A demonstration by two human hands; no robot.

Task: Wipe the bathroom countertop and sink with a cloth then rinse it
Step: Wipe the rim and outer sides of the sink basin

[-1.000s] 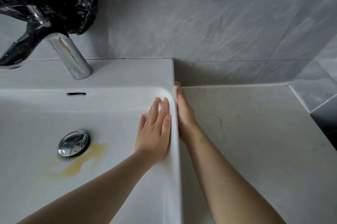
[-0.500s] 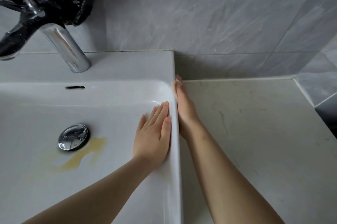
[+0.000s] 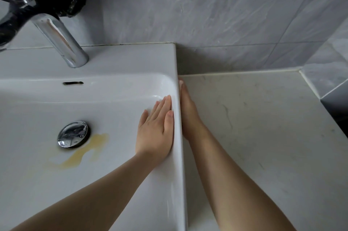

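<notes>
**Two Flat Palms Sandwich the Basin Wall**

The left hand (image 3: 156, 129) lies flat, fingers straight, on the glossy ceramic sink (image 3: 131, 61) wall. The right hand (image 3: 188, 114), equally flat, presses the outer face, likely wiping both sides. The matte, veined countertop (image 3: 263, 127) sits at three o'clock. I see no cloth. There's a yellow stain (image 3: 84, 153) at eight o'clock.

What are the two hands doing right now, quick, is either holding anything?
Left hand: open, flat against the inner wall of the sink, holding nothing.
Right hand: open, fingers straight along the sink outside; no cloth visible.
</notes>
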